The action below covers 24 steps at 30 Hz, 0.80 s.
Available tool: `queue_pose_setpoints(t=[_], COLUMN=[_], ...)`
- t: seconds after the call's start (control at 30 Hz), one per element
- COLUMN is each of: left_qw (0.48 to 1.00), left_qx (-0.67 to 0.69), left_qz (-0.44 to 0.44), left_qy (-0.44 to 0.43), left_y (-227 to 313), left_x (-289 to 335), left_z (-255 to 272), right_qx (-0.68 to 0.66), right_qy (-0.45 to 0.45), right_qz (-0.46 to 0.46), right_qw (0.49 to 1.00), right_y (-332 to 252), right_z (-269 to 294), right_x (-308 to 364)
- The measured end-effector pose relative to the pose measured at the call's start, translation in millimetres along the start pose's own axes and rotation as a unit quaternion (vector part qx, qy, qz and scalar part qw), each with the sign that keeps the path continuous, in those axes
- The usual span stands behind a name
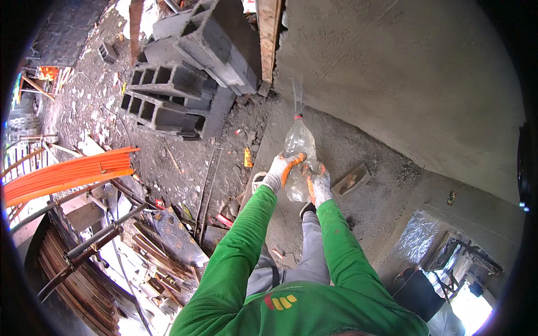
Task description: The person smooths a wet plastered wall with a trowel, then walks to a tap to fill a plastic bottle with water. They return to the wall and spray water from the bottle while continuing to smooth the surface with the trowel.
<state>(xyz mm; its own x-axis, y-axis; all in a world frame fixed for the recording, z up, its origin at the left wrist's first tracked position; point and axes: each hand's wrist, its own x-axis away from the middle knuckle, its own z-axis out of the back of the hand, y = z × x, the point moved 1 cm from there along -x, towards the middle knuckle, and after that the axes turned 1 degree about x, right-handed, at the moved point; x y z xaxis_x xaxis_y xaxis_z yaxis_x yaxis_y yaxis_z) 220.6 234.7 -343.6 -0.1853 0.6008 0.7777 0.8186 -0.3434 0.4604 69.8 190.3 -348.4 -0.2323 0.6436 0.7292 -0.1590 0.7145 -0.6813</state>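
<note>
Between my two gloved hands is a large clear plastic bottle (300,137) with a red cap, its neck pointing away from me. Thin streams of water (297,94) spray out of the cap toward the foot of the grey plastered wall (392,73). My left hand (283,169), in a white and orange glove, is closed around the bottle's left side. On the right side, lower down, my right hand (318,180) grips it in a matching glove. A flat rectangular grey piece with a brownish middle (351,180) lies on the cement floor (370,151) to the right.
Hollow concrete blocks (174,106) are stacked at the far left, beside an upright wooden plank (269,39). Orange tubing (73,173) bundles at the left, above metal pipes (106,234) and scrap timber. Rubble and a yellow packet (247,158) litter the dirt nearby.
</note>
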Motion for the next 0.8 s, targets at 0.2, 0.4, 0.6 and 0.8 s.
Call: queue_pose_setpoints(t=[0.2,0.4,0.6,0.8], left_qw=[0.989,0.849,0.943,0.945], left_qx=[-0.14,-0.513,-0.317,-0.289], left_qz=[0.017,-0.126,-0.078,-0.147], left_qy=[0.033,-0.032,0.063,0.03], left_y=[38.8,28.4,83.1,151.8], left_x=[28.0,19.2,97.3,174.1], left_z=[13.5,51.7,14.9,-30.9], right_qx=[-0.08,-0.129,-0.127,-0.169], right_qy=[-0.032,-0.048,-0.049,-0.116], right_qz=[-0.023,-0.079,0.07,0.11], right_qw=[0.996,0.987,0.988,0.973], right_y=[8.6,34.5,-2.4,-71.9], right_z=[-27.4,-43.7,-63.7,-86.7], right_x=[11.2,30.1,86.0,140.1])
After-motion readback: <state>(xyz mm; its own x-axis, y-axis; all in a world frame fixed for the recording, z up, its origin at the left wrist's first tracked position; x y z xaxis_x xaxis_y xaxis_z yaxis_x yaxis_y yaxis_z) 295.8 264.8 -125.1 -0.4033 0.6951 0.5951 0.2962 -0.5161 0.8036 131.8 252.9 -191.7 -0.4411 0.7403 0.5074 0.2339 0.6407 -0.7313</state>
